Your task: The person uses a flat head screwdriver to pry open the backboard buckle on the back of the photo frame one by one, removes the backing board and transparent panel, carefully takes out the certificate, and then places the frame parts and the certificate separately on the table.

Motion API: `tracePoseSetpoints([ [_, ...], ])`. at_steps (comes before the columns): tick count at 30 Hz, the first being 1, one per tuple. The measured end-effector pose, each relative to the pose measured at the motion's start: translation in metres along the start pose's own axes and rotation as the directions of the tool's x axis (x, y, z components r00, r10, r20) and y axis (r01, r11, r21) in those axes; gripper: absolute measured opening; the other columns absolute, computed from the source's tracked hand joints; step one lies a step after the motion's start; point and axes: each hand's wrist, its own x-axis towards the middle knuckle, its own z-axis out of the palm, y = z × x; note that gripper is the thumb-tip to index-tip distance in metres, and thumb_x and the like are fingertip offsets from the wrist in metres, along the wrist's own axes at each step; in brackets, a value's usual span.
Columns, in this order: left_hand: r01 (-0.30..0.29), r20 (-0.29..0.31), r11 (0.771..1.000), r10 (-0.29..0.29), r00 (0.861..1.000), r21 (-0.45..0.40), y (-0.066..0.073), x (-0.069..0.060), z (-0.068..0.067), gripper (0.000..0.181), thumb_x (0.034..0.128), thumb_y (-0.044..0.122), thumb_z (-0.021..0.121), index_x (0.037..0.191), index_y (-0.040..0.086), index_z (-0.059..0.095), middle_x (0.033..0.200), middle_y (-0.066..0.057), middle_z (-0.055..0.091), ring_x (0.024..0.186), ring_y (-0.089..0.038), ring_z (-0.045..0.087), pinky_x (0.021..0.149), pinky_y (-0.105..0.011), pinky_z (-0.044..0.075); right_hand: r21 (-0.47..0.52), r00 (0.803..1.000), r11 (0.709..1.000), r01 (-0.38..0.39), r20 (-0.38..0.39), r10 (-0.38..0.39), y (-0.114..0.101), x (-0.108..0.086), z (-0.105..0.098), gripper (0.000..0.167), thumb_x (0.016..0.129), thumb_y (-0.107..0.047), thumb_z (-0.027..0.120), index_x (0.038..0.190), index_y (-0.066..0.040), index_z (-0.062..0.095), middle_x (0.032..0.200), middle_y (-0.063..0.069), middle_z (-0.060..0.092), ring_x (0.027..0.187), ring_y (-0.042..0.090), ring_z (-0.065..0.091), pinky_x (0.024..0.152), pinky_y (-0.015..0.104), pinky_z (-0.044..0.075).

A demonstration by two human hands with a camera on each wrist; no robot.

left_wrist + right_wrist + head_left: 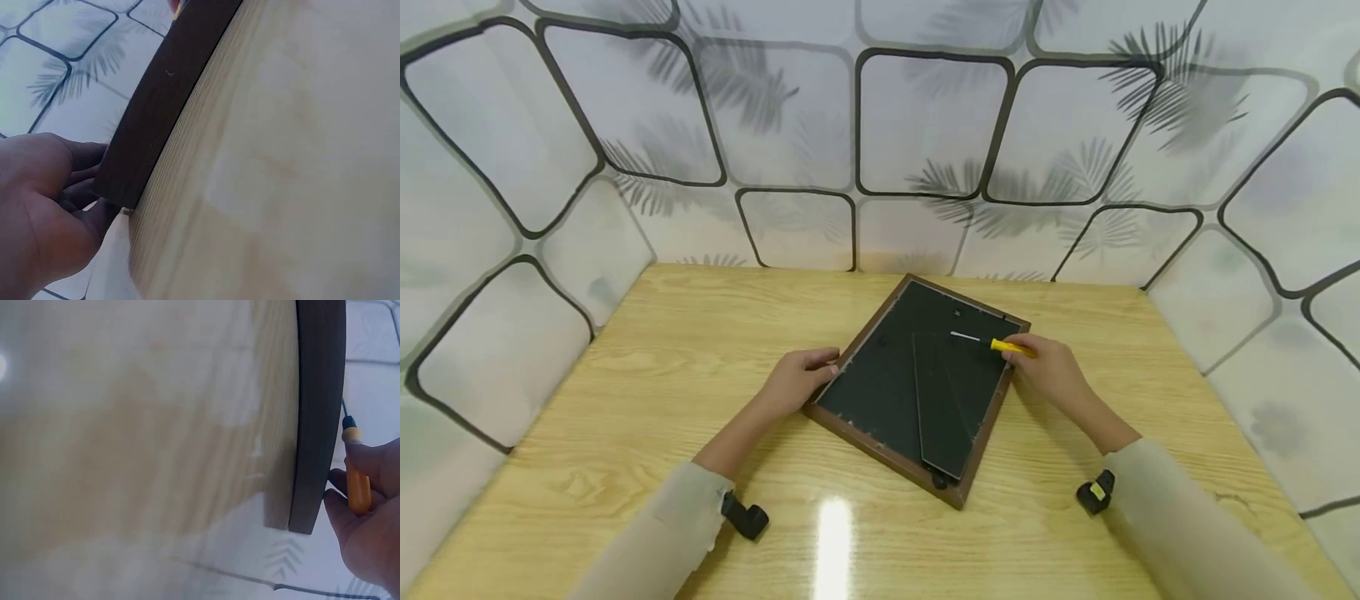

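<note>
A picture frame (880, 392) lies face down on the table, turned at an angle, its black backing board and brown rim showing. A black easel stand (938, 408) lies flat along that backing. At the frame's left edge my left hand (795, 382) grips the rim; in the left wrist view its fingers and thumb are at the end of the dark side (156, 100). My right hand (1047, 367) pinches a screwdriver (1013, 347) by its yellow handle. The screwdriver's thin metal shaft points left over the backing, but contact at its tip cannot be made out.
The light wooden table (700, 333) extends around the frame, with a bright glare in front. Patterned white cloth (797, 117) stands behind and at both sides. Small black devices sit at the left cuff (745, 517) and right cuff (1096, 492).
</note>
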Motion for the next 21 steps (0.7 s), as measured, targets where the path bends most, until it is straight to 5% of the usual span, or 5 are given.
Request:
tracePoseSetpoints([
  [6, 0.008, -0.003, 1.0, -0.008, 1.0, 0.009, -0.004, -0.031, -0.003, 0.047, 0.1041, 0.013, 0.056, 0.149, 0.002, 0.048, 0.149, -0.019, 0.052, 0.134, -0.033, 0.055, 0.105, -0.044, 0.051, 0.033, 0.998, 0.997, -0.064, -0.004, 0.064, 0.012, 0.023, -0.004, 0.04, 0.104, -0.024, 0.058, 0.137, -0.001, 0.061, 0.134, 0.026, 0.062, 0.095, 0.031, 0.06, 0.074, 0.032, 0.048],
  [10, 0.019, -0.043, 0.999, -0.018, 0.999, 0.038, -0.005, -0.044, -0.001, 0.045, 0.1032, 0.013, 0.057, 0.146, 0.003, 0.052, 0.146, -0.018, 0.055, 0.132, -0.032, 0.056, 0.104, -0.043, 0.052, 0.023, 0.997, 0.997, -0.071, 0.006, 0.071, 0.017, 0.033, -0.003, 0.04, 0.104, -0.024, 0.058, 0.137, -0.001, 0.061, 0.137, 0.027, 0.06, 0.099, 0.033, 0.059, 0.076, 0.036, 0.048],
  [21, 0.011, -0.067, 1.0, -0.009, 0.998, 0.029, -0.007, -0.048, 0.0, 0.043, 0.1034, 0.011, 0.056, 0.145, 0.002, 0.053, 0.148, -0.016, 0.054, 0.137, -0.032, 0.052, 0.109, -0.045, 0.048, -0.016, 0.997, 0.998, -0.069, 0.038, 0.069, 0.017, 0.033, -0.005, 0.038, 0.104, -0.025, 0.058, 0.134, -0.001, 0.063, 0.133, 0.027, 0.062, 0.115, 0.042, 0.06, 0.092, 0.054, 0.051],
])
